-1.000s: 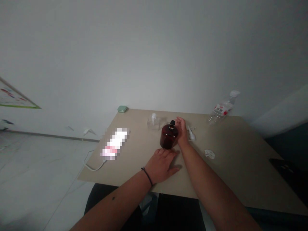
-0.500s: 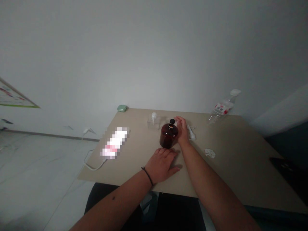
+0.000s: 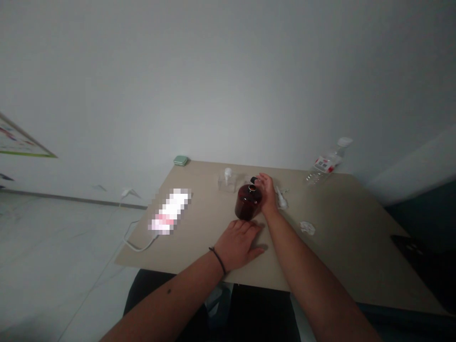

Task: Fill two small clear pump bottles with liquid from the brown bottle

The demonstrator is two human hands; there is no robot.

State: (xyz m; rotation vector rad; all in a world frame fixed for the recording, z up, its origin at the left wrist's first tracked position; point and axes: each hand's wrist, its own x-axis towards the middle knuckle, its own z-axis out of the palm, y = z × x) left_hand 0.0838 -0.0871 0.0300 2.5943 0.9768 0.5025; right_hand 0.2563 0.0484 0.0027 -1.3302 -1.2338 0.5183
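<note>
A dark brown bottle (image 3: 246,205) stands upright on the table, its round mouth uncovered. My right hand (image 3: 269,194) is beside its right side, fingers curled, with a small black cap (image 3: 253,180) at the fingertips just behind the mouth. The bottle partly hides the hand. In front of the bottle, my left hand (image 3: 238,243) lies palm down on the table, fingers spread and holding nothing; its fingertips are close to the bottle's base. Behind and left is a clear square container (image 3: 224,185) with a white pump head (image 3: 228,175). A white pump piece (image 3: 282,199) lies right of my right hand.
A phone-like lit screen (image 3: 171,210) with a white cable (image 3: 140,249) lies on the table (image 3: 199,216) at left. A green case (image 3: 180,160) sits at the back left corner. To the right are a crumpled white tissue (image 3: 307,228), a clear plastic bottle (image 3: 322,166) and a dark object (image 3: 415,254).
The black cap has shifted slightly left and back with my right hand, and the brown bottle's mouth now shows more fully. My left hand stays in place.
</note>
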